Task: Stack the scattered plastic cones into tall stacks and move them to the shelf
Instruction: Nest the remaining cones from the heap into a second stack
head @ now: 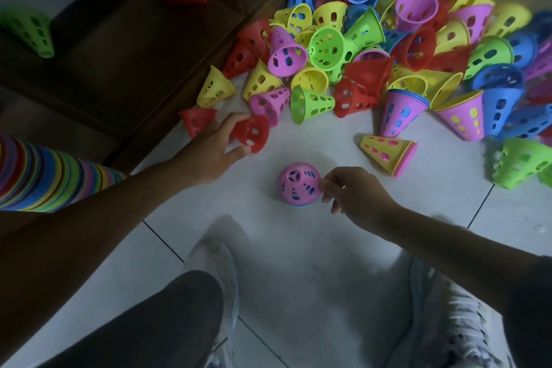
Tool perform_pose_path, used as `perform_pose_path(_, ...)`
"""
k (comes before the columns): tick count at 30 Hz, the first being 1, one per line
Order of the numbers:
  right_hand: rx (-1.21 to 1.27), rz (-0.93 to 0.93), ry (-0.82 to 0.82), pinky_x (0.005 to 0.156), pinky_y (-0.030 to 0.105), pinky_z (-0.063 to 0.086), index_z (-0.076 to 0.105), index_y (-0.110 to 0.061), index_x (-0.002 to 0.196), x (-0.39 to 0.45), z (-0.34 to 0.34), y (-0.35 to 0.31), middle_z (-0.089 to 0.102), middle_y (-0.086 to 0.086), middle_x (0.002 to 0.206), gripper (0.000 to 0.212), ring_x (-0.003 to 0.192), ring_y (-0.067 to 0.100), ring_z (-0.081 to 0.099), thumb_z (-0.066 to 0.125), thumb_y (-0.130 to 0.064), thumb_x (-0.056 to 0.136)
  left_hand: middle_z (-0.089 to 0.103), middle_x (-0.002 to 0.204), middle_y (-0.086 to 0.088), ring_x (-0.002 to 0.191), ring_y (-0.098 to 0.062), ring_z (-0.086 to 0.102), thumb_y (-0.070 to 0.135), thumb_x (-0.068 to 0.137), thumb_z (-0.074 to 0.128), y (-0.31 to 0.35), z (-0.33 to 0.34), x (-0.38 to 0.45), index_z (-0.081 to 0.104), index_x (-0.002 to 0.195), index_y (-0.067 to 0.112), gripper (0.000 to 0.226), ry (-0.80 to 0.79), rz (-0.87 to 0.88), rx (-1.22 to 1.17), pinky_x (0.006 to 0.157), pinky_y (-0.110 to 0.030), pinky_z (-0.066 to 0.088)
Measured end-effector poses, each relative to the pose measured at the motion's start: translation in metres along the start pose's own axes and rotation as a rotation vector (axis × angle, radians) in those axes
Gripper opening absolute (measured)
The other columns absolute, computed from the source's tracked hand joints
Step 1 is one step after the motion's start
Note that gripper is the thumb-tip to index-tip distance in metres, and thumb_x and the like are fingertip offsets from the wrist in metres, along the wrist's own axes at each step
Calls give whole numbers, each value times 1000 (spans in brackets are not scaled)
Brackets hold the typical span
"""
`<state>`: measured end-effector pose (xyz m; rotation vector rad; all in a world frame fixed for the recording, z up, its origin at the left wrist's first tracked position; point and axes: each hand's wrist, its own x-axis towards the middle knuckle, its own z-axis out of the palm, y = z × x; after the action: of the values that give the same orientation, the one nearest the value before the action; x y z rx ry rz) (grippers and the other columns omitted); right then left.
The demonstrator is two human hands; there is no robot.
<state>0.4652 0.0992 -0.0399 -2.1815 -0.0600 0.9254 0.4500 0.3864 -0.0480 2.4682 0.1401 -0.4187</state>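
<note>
1. Head view: my left hand [209,149] curls its fingers round a red cone [252,132] at the pile's near edge on the floor.
2. My right hand [352,191] pinches the upright pink cone [298,184], a small stack on the tile.
3. Step: collecting. Next, I judge, seat the red cone over the pink one, tips aligned.

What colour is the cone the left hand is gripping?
Red, seen in the head view: red cone in the left hand.

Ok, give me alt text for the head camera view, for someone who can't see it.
A person's left hand grips a red cone on the tiled floor while the right hand pinches a pink cone standing upright. A pile of coloured cones lies beyond, beside a dark shelf.
</note>
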Motion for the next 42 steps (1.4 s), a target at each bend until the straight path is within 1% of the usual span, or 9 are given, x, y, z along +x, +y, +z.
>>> perform_pose_path(6,-223,-101,73,65,30,55,68,-15,89,16,-14,0,72,1,84,19,72,19,69,58,-28,99,31,137,-7,133,-30,36,38,93,68,8,10,-14,38,141,35,56,15,46,127,102,-44,44)
perform_pose_path(10,-608,-429,200,77,44,58,61,-19,114,25,-32,-15,66,4,111,19,96,27,66,55,-29,99,37,141,-4,135,-25,38,33,89,74,5,13,-13,36,139,23,64,-16,115,114,106,-50,45)
perform_pose_path(14,-824,-626,228,81,48,57,47,-21,141,41,-51,-39,46,8,142,46,126,31,51,59,-28,97,47,133,-6,129,-18,44,37,85,78,10,14,-13,37,130,20,63,-50,89,88,101,-36,45)
perform_pose_path(19,-950,-629,146,97,50,50,27,-29,155,68,-59,-54,20,10,163,69,145,35,28,62,-32,96,51,113,-5,102,-17,57,34,83,81,9,14,-16,38,118,21,56,-56,46,26,85,-32,52)
perform_pose_path(22,-997,-546,71,106,53,43,13,-34,158,77,-60,-55,9,7,166,77,151,35,16,61,-35,97,55,107,11,98,2,59,25,84,79,15,16,-24,43,117,21,50,15,48,-131,79,-19,48)
perform_pose_path(28,-1095,-551,95,97,49,50,18,-34,156,80,-54,-47,13,12,162,74,148,35,19,61,-34,96,62,105,13,99,1,61,42,84,74,26,12,-51,52,116,26,41,78,35,-252,82,-11,49)
perform_pose_path(32,-1140,-582,143,85,47,57,30,-32,152,84,-52,-38,24,13,153,67,137,34,33,64,-29,94,63,95,15,92,-4,59,29,98,61,31,12,-60,64,104,22,9,64,93,-161,74,-13,45)
perform_pose_path(36,-1123,-602,147,81,49,58,34,-28,149,91,-53,-36,30,11,152,61,133,36,36,63,-25,95,63,98,18,95,3,58,27,100,56,39,10,-61,65,107,25,11,90,119,-127,76,-8,43)
perform_pose_path(42,-1162,-621,180,75,47,57,37,-23,145,90,-54,-34,43,12,135,59,121,34,43,65,-23,93,50,122,13,110,-5,48,65,79,69,49,44,-74,49,130,28,66,-48,36,-64,92,-22,44)
